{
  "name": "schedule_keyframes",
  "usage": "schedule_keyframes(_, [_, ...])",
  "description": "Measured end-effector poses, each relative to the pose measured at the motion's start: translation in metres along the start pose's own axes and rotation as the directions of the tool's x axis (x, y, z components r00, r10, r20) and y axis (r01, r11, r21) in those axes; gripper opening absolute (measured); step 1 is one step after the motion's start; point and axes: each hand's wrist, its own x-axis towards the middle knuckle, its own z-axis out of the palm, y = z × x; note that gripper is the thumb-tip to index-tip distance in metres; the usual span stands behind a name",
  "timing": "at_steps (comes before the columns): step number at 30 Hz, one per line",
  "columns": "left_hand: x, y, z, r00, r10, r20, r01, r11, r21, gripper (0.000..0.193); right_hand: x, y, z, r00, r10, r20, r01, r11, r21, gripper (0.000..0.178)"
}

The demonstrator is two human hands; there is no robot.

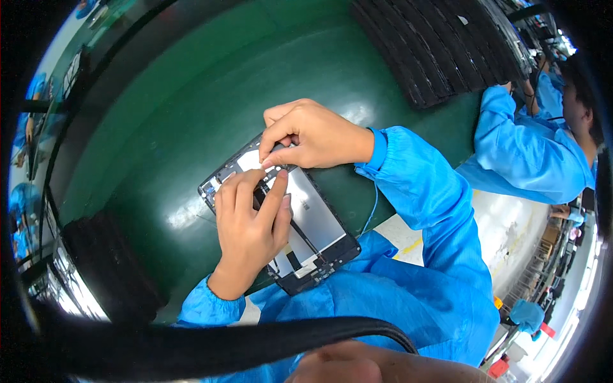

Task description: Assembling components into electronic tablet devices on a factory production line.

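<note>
An opened tablet [317, 216] with a black frame, a silver inner plate and dark ribbon cables lies slanted at the near edge of the green table, close to my body. Over its upper left part rests my left hand [250, 220], fingers stretched and slightly apart, touching the inner parts. My right hand [319, 137] comes in from the right, thumb and forefinger pinched together just above the tablet's upper area, by my left fingertips. Whatever is in that pinch is too small and covered to make out.
The green tabletop [274, 60] spreads beyond the tablet. A row of black slabs [440, 48] lies at the far right, and a dark stack [112, 268] at the left. To the right sits a person in a blue smock [530, 150]. A thin blue cord [371, 210] hangs from my right cuff.
</note>
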Motion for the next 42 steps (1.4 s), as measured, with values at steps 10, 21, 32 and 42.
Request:
schedule_keyframes(10, [-0.012, -0.002, -0.001, 1.0, 0.025, -0.015, -0.025, 1.0, -0.009, 0.044, -0.003, 0.002, 0.017, 0.999, -0.013, -0.037, 0.013, 1.0, -0.019, 0.011])
schedule_keyframes(21, [0.008, -0.002, -0.003, 0.999, -0.007, 0.041, 0.007, 1.0, 0.014, 0.031, -0.001, 0.006, 0.008, 0.999, -0.016, -0.035, 0.017, 0.999, 0.028, 0.013])
schedule_keyframes(32, [0.001, -0.009, -0.002, 0.998, 0.068, -0.004, -0.068, 0.998, 0.004, 0.033, -0.004, 0.006, 0.015, 0.999, 0.0, -0.042, 0.003, 0.999, 0.054, 0.013])
schedule_keyframes(42, [0.0, -0.007, 0.0, 0.999, 0.051, 0.01, -0.051, 0.999, -0.019, 0.031, -0.007, 0.005, 0.016, 0.999, 0.015, -0.029, -0.014, 0.999, 0.05, 0.013])
